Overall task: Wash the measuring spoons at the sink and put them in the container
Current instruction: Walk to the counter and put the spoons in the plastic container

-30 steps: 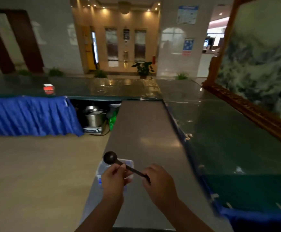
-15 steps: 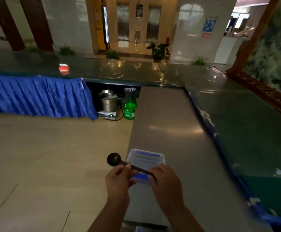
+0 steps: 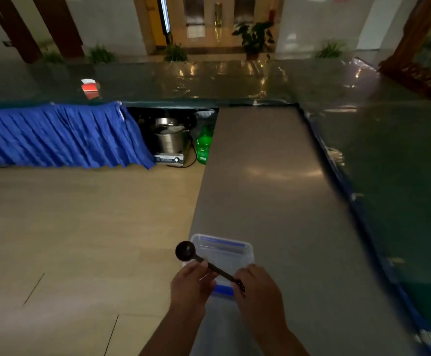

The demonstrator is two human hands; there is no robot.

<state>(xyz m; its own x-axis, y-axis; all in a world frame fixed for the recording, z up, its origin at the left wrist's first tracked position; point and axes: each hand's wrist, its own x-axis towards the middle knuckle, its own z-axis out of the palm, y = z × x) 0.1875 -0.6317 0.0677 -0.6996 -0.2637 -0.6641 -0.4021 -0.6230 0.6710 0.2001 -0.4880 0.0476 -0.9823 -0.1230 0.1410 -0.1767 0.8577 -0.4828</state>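
Observation:
A black measuring spoon with a round bowl is held in the air by both hands, bowl to the left. My left hand pinches the handle near the bowl. My right hand grips the handle's far end. Right below the spoon stands a clear plastic container with blue clips, at the near left edge of the grey steel counter. Part of the container is hidden behind my hands. No sink is in view.
A tan floor lies left of the counter. A green glass-topped surface runs along the right and the back. Under the back counter stand a steel pot on a cooker and a green bottle, beside a blue skirt.
The view has tilted downward, so the container shows more fully beneath the spoon. Both hands keep the same hold on the spoon.

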